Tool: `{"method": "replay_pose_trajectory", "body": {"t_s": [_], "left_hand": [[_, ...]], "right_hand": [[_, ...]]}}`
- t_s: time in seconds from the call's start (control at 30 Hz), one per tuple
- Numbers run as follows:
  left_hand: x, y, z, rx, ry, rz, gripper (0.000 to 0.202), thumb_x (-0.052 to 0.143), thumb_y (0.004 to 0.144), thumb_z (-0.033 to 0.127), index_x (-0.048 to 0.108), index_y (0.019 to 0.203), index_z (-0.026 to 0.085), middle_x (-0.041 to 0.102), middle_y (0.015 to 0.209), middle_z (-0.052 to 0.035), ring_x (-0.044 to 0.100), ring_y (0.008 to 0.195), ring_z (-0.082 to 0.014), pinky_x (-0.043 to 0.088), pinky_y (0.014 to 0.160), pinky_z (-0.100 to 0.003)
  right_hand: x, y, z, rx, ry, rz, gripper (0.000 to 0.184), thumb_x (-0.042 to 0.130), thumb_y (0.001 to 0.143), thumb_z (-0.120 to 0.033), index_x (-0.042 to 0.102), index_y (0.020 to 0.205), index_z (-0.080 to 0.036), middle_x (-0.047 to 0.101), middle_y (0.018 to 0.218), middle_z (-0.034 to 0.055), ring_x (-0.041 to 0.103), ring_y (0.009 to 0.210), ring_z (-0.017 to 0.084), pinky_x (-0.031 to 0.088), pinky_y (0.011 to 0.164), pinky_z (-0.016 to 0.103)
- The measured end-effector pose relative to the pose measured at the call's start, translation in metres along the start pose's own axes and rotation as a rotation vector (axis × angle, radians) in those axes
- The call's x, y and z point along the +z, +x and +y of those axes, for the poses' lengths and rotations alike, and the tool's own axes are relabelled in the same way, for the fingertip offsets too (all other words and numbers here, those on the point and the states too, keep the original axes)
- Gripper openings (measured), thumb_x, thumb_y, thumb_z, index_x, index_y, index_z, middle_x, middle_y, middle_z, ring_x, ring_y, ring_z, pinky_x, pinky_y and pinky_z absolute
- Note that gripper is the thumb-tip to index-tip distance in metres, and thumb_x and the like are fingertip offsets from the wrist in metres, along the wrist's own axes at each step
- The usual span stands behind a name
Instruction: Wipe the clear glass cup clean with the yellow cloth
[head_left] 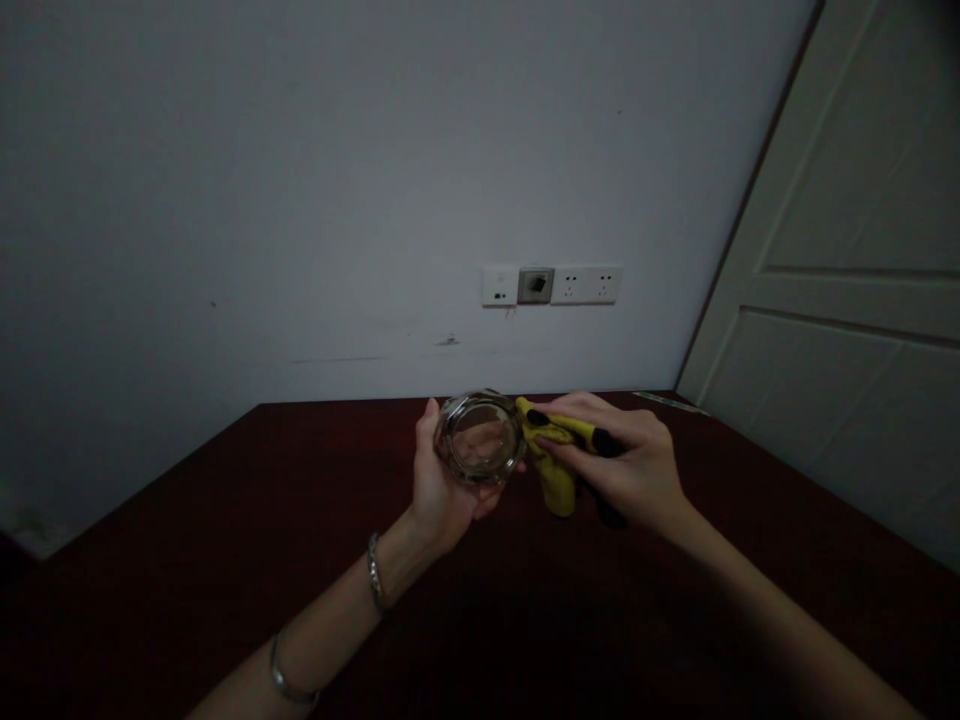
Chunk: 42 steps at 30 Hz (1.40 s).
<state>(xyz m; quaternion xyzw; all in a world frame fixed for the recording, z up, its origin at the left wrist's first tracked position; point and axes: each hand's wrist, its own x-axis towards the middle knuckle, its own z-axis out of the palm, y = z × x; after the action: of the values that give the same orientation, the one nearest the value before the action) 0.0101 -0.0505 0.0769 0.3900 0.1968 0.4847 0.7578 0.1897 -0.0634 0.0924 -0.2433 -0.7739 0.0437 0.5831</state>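
Observation:
My left hand (442, 480) is wrapped round a clear glass ashtray (480, 438), which it holds tilted above the dark red table (225, 520) with its hollow facing me. My right hand (630, 460) is closed on a yellow cloth with black patches (555, 455), pressed against the right side of the ashtray's rim. Part of the cloth hangs below my fingers. Two metal bracelets sit on my left wrist and forearm (375, 575).
A white wall stands behind the table with a row of sockets and a switch (551, 285). A pale door (847, 300) is at the right. A thin light strip (667, 402) lies at the table's far right corner.

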Motion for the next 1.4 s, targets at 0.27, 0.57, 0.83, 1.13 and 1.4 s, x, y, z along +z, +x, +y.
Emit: {"method": "replay_pose_trajectory", "body": {"t_s": [0.27, 0.57, 0.83, 1.13, 1.4], "left_hand": [[-0.004, 0.004, -0.001, 0.006, -0.047, -0.004, 0.081, 0.022, 0.077, 0.075, 0.068, 0.083, 0.009, 0.065, 0.057, -0.0099, 0.039, 0.03, -0.0083, 0.019, 0.029, -0.019], [-0.008, 0.007, -0.005, -0.034, -0.068, 0.19, 0.075, 0.031, 0.078, 0.073, 0.07, 0.071, 0.01, 0.067, 0.06, -0.009, 0.049, 0.037, -0.0106, 0.034, 0.036, -0.022], [-0.003, 0.006, -0.007, 0.015, -0.107, 0.279, 0.069, 0.039, 0.077, 0.071, 0.07, 0.07, 0.009, 0.067, 0.061, -0.0104, 0.057, 0.048, -0.0149, 0.038, 0.044, -0.023], [-0.002, 0.008, -0.011, -0.002, -0.098, 0.252, 0.064, 0.043, 0.077, 0.068, 0.068, 0.072, 0.009, 0.069, 0.066, -0.0099, 0.062, 0.058, -0.0167, 0.043, 0.052, -0.024], [-0.007, 0.015, -0.006, -0.017, -0.045, 0.245, 0.06, 0.046, 0.078, 0.063, 0.068, 0.071, 0.008, 0.07, 0.069, -0.0112, 0.064, 0.063, -0.0179, 0.046, 0.056, -0.024]], "right_hand": [[-0.003, -0.005, -0.001, -0.404, -0.314, -0.11, 0.052, 0.056, 0.077, 0.002, 0.055, 0.126, -0.015, 0.068, 0.111, 0.0105, 0.061, 0.099, 0.022, 0.054, 0.076, 0.037], [0.004, -0.003, -0.023, -0.526, -0.422, -0.371, 0.026, 0.041, 0.095, -0.014, 0.06, 0.112, -0.008, 0.067, 0.114, 0.0116, 0.059, 0.103, 0.02, 0.047, 0.074, 0.035], [0.011, -0.004, -0.025, -0.562, -0.456, -0.368, 0.029, 0.035, 0.098, -0.016, 0.06, 0.11, -0.008, 0.067, 0.114, 0.0101, 0.059, 0.101, 0.02, 0.045, 0.076, 0.034], [0.016, -0.004, -0.026, -0.612, -0.531, -0.337, 0.033, 0.031, 0.098, -0.015, 0.063, 0.105, -0.009, 0.07, 0.108, 0.0099, 0.06, 0.098, 0.018, 0.045, 0.076, 0.032], [0.024, -0.008, -0.018, -0.618, -0.532, -0.278, 0.029, 0.036, 0.096, -0.013, 0.063, 0.106, -0.007, 0.07, 0.108, 0.0098, 0.058, 0.101, 0.019, 0.045, 0.078, 0.033]]}}
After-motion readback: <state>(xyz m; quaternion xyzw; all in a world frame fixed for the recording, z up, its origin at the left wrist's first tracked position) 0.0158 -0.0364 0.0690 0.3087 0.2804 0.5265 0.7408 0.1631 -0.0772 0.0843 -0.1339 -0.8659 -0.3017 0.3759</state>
